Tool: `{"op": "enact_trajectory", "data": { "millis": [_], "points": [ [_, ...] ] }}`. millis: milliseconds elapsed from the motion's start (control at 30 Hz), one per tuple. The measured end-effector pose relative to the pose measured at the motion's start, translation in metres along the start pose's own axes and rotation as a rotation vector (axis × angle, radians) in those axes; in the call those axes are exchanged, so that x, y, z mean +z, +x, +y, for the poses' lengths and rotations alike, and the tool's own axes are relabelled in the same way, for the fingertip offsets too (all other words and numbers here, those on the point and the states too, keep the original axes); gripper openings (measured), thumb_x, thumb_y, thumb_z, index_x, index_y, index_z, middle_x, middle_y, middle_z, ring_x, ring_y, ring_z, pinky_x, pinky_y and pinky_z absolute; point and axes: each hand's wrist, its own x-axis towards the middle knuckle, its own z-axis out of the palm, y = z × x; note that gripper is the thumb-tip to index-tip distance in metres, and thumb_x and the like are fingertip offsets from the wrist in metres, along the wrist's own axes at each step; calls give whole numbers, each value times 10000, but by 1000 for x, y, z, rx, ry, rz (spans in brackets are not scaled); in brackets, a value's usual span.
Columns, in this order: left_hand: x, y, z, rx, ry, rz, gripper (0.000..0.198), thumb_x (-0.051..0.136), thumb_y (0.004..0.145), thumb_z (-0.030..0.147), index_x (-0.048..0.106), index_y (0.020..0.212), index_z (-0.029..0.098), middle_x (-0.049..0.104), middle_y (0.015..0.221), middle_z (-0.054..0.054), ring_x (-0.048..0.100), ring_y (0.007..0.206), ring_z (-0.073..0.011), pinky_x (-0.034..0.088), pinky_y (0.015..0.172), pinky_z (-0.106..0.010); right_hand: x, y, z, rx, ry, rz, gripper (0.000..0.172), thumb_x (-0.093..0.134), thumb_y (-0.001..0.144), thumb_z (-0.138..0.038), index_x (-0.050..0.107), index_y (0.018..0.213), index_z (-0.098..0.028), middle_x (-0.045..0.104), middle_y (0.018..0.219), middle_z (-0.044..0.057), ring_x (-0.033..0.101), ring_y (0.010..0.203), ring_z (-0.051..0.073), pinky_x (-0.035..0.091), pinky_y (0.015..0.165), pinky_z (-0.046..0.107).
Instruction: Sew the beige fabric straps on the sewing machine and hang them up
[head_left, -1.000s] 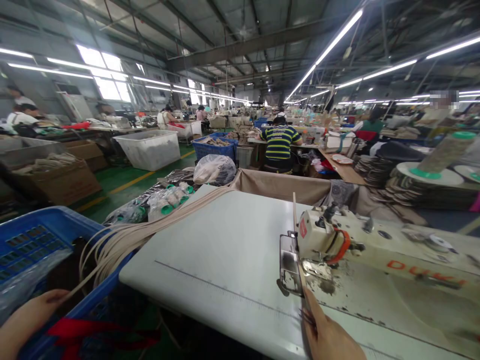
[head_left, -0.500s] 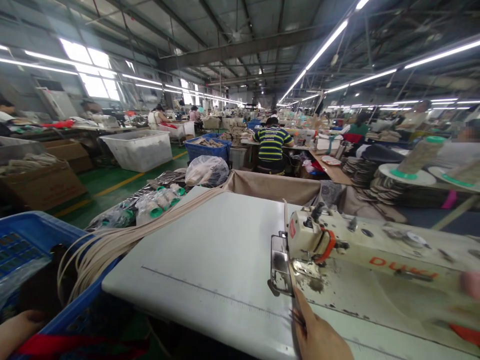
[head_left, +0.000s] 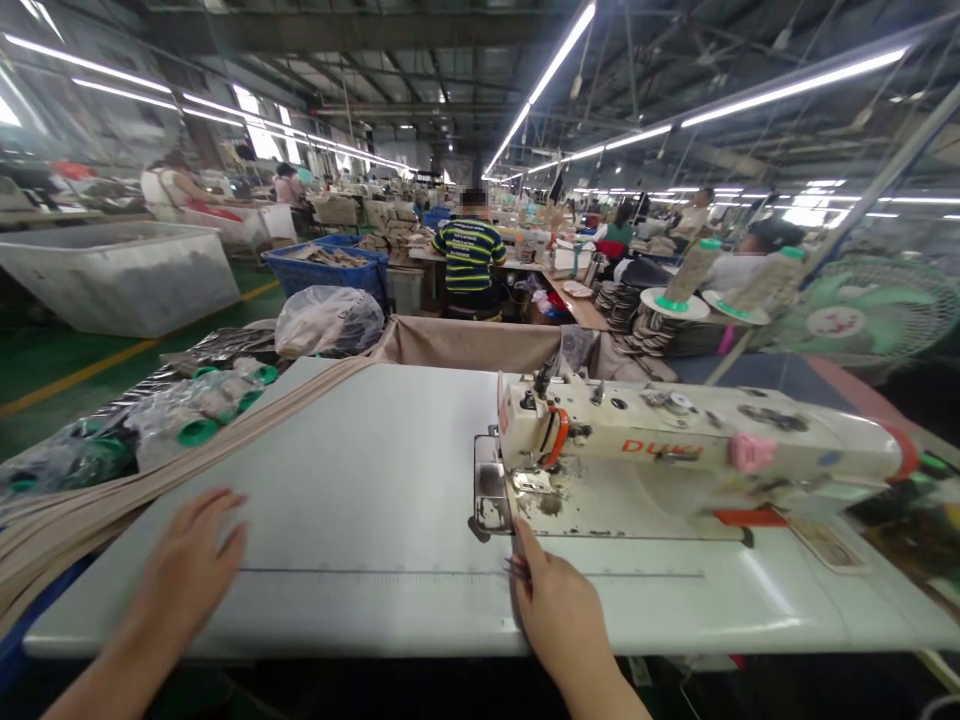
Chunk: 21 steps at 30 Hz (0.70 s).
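Observation:
My right hand is closed at the front of the sewing machine, index finger stretched along a narrow beige fabric strip. The strip runs under the machine's needle end and back past it. Thin dark pointed tips stick out from under my right fingers; the rest of that tool is hidden. My left hand is open above the left part of the white table, fingers apart and slightly blurred. Close beside it lies a bundle of long beige strips, draped across the table's left edge.
Bagged thread cones lie left of the table. A fabric-lined bin adjoins its far edge. Thread cones on a stand and a green fan are at right. A person in a striped shirt sits ahead.
My left hand has risen from beside the blue basket to above the table and opened. The view has swung right, bringing in the fan. My right hand stays at the strip.

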Motion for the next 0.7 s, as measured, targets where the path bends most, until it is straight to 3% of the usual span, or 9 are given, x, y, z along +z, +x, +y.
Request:
{"op": "enact_trajectory", "data": {
  "millis": [67, 133, 233, 333, 467, 700],
  "points": [
    [31, -3, 51, 163, -88, -35, 494, 324, 1007, 426, 596, 1278, 116, 649, 1341, -177, 613, 1263, -321, 505, 1096, -482, 0, -1, 0, 1, 14, -7, 563, 530, 961, -164, 487, 1521, -207, 775, 869, 70, 744, 808, 241, 521, 696, 314],
    [50, -9, 114, 307, -127, -62, 485, 363, 1029, 386, 548, 1400, 136, 597, 1461, -151, 509, 1411, -310, 398, 1200, -502, 1, -2, 1, -6, 32, 1, 550, 531, 966, -166, 492, 1514, -206, 778, 896, 72, 744, 824, 236, 521, 715, 308],
    [57, -18, 203, 515, -189, -151, 536, 433, 1036, 386, 443, 1528, 174, 486, 1584, -103, 381, 1512, -277, 328, 1250, -480, 4, -3, 3, -22, 58, 23, 541, 520, 979, -170, 479, 1517, -207, 781, 937, 74, 745, 843, 229, 523, 733, 300],
    [54, -24, 260, 631, -233, -215, 605, 467, 1025, 437, 393, 1566, 178, 425, 1625, -93, 329, 1538, -291, 317, 1255, -503, 5, -4, 4, -17, 75, 22, 536, 529, 974, -176, 487, 1508, -192, 782, 942, 85, 750, 853, 240, 534, 739, 307],
    [57, -30, 290, 627, -261, -207, 568, 438, 1021, 335, 409, 1562, 167, 412, 1628, -99, 315, 1543, -299, 321, 1247, -514, 5, -6, 7, -20, 143, 31, 527, 528, 962, -189, 513, 1489, -179, 787, 992, 105, 755, 892, 260, 559, 782, 334],
    [55, -32, 289, 716, -266, -144, 564, 439, 1047, 318, 353, 1584, 169, 445, 1614, -53, 348, 1529, -242, 349, 1239, -465, 7, -11, 17, -30, 387, 81, 503, 529, 920, -222, 586, 1420, -221, 786, 1076, 82, 750, 938, 276, 573, 826, 376]
  ]
}}
